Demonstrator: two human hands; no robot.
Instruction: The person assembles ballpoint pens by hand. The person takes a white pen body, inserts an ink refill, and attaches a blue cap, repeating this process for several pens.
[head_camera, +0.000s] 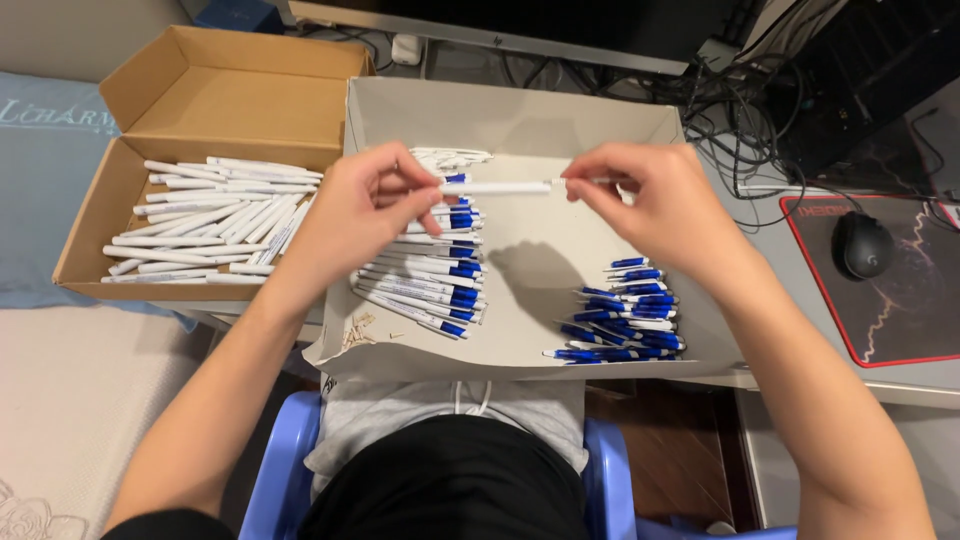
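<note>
Fingers of your left hand and right hand pinch one white pen barrel above the grey tray.

Glossy plastic pens; matt brown cardboard box.

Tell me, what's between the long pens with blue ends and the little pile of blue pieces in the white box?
Only bare white box floor, with a hand's shadow, separates the pens from the blue pieces in the head view.

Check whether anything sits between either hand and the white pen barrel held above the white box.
Nothing visible does. The left hand and right hand each pinch an end of the white pen barrel directly, above the white box.
</note>
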